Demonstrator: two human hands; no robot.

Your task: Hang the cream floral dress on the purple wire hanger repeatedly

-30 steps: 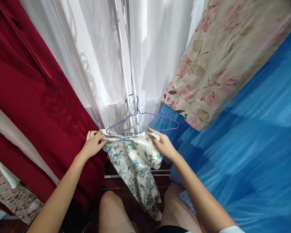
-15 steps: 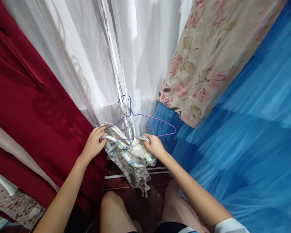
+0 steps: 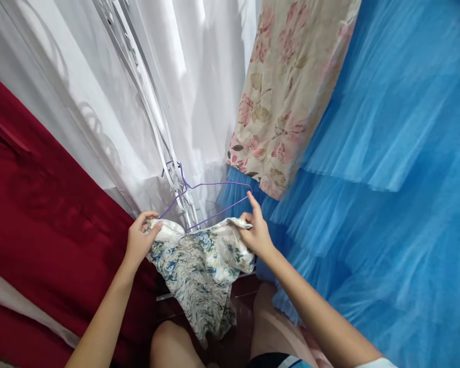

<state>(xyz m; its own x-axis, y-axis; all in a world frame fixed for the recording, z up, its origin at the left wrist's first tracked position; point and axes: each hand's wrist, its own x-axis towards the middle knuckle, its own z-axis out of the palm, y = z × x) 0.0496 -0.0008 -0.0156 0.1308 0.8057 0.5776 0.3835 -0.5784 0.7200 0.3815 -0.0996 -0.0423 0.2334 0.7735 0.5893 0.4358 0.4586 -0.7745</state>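
A floral blouse (image 3: 199,260), white with blue and yellow-green flowers and a gathered body, hangs spread between my hands above my knees. My left hand (image 3: 140,237) pinches its left shoulder, where the left arm of a purple wire hanger (image 3: 218,183) goes into the cloth. At the other shoulder, my right hand (image 3: 257,230) grips the neckline edge, with one finger stretched up to the hanger's right end. That right arm of the hanger lies outside the cloth. The hanger's hook is at a white metal rail (image 3: 159,122); whether it is hooked on, I cannot tell.
White curtain-like cloth (image 3: 203,92) hangs behind the rail. Deep red fabric (image 3: 53,214) drapes at the left. On the right hang a beige flowered garment (image 3: 276,112) and layered blue tulle (image 3: 387,179). My bare knees (image 3: 176,342) are below the blouse, over a dark red floor.
The blouse has been spread wider and more of its front shows. My left hand moved left and slightly down; a finger of my right hand now reaches the hanger's right end.
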